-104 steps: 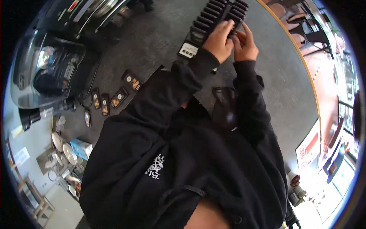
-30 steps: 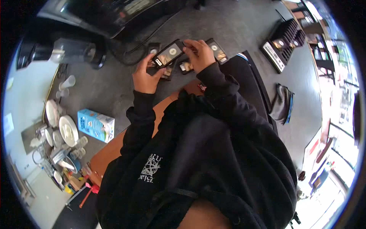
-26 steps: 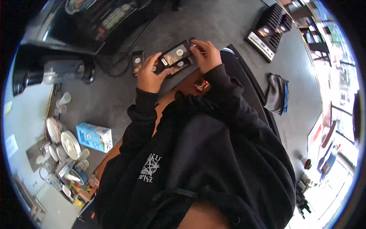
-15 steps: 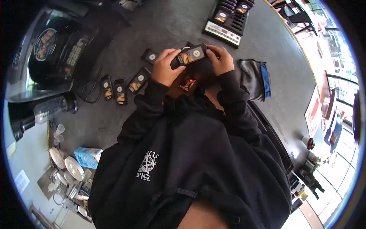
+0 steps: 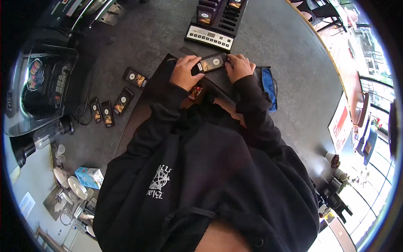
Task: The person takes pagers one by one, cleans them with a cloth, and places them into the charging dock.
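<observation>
At 12 o'clock from the view's centre, a black pager with a round pale label is held level between two hands: the left hand clamped on its 9 o'clock end, the right hand on its 3 o'clock end. Just beyond, at 12 o'clock from it, sits a slotted dock. Four loose pagers lie toward 8 o'clock; a blue-and-dark cloth item lies at 4 o'clock.

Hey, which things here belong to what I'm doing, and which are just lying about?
Likely part of the job:
held pager
four loose pagers
slotted keypad base

Apparently just lying about:
red packet
blue cloth
blue-and-white carton
</observation>
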